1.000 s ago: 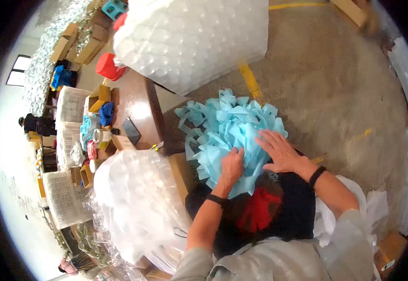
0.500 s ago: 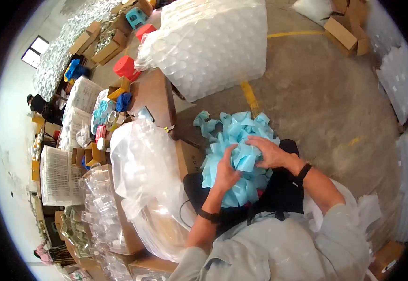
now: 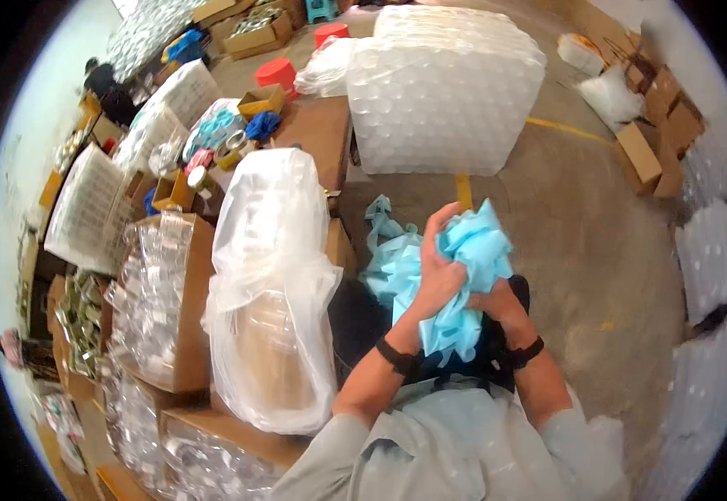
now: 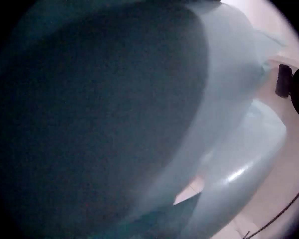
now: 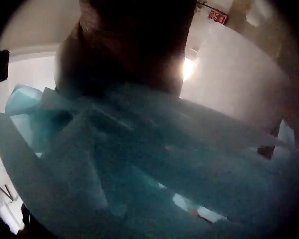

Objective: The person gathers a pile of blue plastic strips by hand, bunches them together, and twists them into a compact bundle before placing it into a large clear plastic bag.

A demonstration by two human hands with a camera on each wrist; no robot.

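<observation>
A crumpled bundle of light blue strips (image 3: 472, 246) is held between both hands above the lap in the head view. The left hand (image 3: 438, 275) grips its left side, thumb and fingers around the material. Lower on the right, the right hand (image 3: 501, 302) holds the underside, its fingertips hidden in the folds. More strips (image 3: 392, 259) hang and lie to the left of the bundle. Blue material (image 4: 239, 144) fills most of the left wrist view, hiding the left hand. In the right wrist view the dark right hand (image 5: 129, 50) meets the blue strips (image 5: 139, 164).
Left of the lap stand a plastic-covered box (image 3: 276, 250) and a carton of clear containers (image 3: 192, 309). A brown table (image 3: 317, 138) and a large wrapped stack (image 3: 443, 104) are ahead. Cartons (image 3: 639, 154) lie at the far right. A person (image 3: 108, 88) is at the far left.
The hands have lifted the blue bundle and gathered it between them; the right hand has moved from on top to its lower right side. The head view has tilted up and shifted.
</observation>
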